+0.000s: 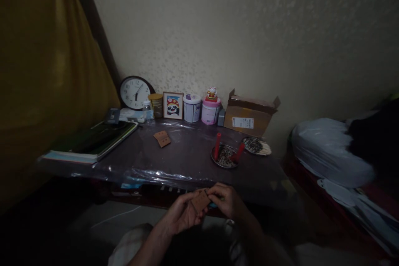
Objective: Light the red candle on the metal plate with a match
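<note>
Just in front of the table's near edge, my left hand [183, 215] holds a small brown cardboard matchbook [200, 202], its fingers underneath and the thumb at its side. My right hand [227, 199] is closed in a pinch at the matchbook's upper right corner; whatever lies between those fingertips is too small and dark to make out. More brown matchbooks [162, 138] lie overlapping on the table. Two red candles, one upright [217, 145] and one leaning [240, 152], stand on a round metal plate [225, 166] strewn with dark burnt bits.
A second plate [256, 146] carries burnt and pale matchsticks. Along the wall stand a clock [134, 92], a framed panda picture [173, 106], tins [192, 109] and a cardboard box [248, 114]. Large books [93, 143] lie left. Plastic film covers the table [183, 158]; white bags [330, 149] sit right.
</note>
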`<state>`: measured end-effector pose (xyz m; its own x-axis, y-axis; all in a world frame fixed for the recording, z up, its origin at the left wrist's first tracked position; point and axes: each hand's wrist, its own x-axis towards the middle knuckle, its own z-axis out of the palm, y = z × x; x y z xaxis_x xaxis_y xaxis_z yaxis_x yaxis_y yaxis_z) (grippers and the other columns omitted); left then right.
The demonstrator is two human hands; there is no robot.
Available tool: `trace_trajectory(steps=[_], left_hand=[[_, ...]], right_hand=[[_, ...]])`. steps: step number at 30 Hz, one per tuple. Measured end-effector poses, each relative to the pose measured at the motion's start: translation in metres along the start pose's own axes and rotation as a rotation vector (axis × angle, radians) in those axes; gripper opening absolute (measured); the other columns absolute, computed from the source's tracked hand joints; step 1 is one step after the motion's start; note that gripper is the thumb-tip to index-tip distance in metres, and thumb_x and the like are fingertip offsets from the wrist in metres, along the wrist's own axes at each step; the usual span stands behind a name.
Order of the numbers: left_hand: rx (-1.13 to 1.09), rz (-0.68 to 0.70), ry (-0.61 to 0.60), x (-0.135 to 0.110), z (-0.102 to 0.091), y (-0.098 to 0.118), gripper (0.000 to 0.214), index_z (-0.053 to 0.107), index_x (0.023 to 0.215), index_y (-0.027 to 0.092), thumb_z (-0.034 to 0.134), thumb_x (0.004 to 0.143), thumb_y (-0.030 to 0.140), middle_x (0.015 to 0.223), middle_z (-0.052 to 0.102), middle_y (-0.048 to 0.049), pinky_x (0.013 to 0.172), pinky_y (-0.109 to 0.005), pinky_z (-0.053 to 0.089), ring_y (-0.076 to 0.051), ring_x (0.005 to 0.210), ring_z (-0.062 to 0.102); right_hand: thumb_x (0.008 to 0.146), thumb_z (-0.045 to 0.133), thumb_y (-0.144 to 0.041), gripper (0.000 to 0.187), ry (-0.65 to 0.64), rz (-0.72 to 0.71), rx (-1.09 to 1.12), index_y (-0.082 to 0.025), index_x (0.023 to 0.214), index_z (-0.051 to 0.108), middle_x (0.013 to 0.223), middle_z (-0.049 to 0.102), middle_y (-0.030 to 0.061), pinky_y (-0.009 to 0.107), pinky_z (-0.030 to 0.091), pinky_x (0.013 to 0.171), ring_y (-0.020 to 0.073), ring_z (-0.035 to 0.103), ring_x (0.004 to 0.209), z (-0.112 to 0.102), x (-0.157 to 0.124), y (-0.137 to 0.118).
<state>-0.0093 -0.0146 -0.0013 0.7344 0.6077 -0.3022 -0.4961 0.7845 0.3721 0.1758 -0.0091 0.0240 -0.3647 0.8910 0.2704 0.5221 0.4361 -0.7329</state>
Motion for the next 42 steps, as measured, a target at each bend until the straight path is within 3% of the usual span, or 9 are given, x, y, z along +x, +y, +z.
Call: trace_trajectory(steps=[13,20,29,32,35,42], left_hand=[[0.054,0.003,0.0,0.001,-0.001,-0.002,0.025,0.062,0.097,0.013,0.051,0.08,0.028,0.071,0.07,-0.0104,0.051,-0.021,0.04,-0.015,0.057,0.064],[0.085,0.038,-0.01,0.0,0.0,-0.001,0.029,0.058,0.107,0.016,0.051,0.08,0.025,0.075,0.069,-0.0077,0.052,-0.023,0.042,-0.015,0.059,0.063],[0.123,0.12,-0.05,-0.002,0.002,0.002,0.042,0.047,0.123,0.019,0.049,0.081,0.025,0.083,0.068,-0.0089,0.051,-0.024,0.041,-0.016,0.063,0.063],[0.145,0.147,-0.073,-0.002,0.002,0.002,0.042,0.044,0.124,0.019,0.047,0.082,0.025,0.084,0.067,-0.0095,0.055,-0.025,0.042,-0.017,0.065,0.064],[0.157,0.155,-0.071,-0.002,0.002,0.003,0.042,0.042,0.125,0.021,0.044,0.084,0.026,0.083,0.067,-0.0093,0.059,-0.026,0.043,-0.017,0.067,0.064],[0.132,0.195,-0.076,-0.001,0.0,0.004,0.038,0.043,0.123,0.022,0.043,0.085,0.025,0.084,0.067,-0.0091,0.062,-0.027,0.043,-0.016,0.069,0.064]], right_hand=[[0.077,0.053,-0.013,0.012,0.006,-0.041,-0.059,-0.02,0.071,0.06,0.071,0.056,-0.0017,0.021,0.042,0.061,0.0116,0.054,0.065,0.004,-0.003,0.006],[0.074,0.052,-0.009,0.012,-0.02,-0.07,-0.058,-0.02,0.071,0.055,0.075,0.055,-0.0012,0.021,0.042,0.063,0.0119,0.054,0.068,0.002,-0.003,0.004],[0.075,0.05,-0.012,0.01,0.093,-0.005,-0.146,-0.019,0.071,0.054,0.066,0.057,-0.0019,0.022,0.041,0.06,0.0116,0.053,0.061,-0.006,-0.004,0.013],[0.078,0.05,-0.015,0.008,0.13,0.004,-0.103,-0.02,0.08,0.057,0.073,0.062,0.0003,0.023,0.045,0.063,0.0126,0.057,0.066,-0.008,-0.002,0.012],[0.081,0.05,-0.015,0.014,0.13,-0.052,-0.087,-0.021,0.089,0.06,0.082,0.063,0.0035,0.026,0.047,0.067,0.0146,0.06,0.075,-0.011,0.0,0.009],[0.082,0.05,-0.013,0.014,0.182,-0.181,-0.171,-0.021,0.083,0.061,0.08,0.058,0.0036,0.028,0.047,0.07,0.0156,0.058,0.077,-0.012,-0.001,0.007]])
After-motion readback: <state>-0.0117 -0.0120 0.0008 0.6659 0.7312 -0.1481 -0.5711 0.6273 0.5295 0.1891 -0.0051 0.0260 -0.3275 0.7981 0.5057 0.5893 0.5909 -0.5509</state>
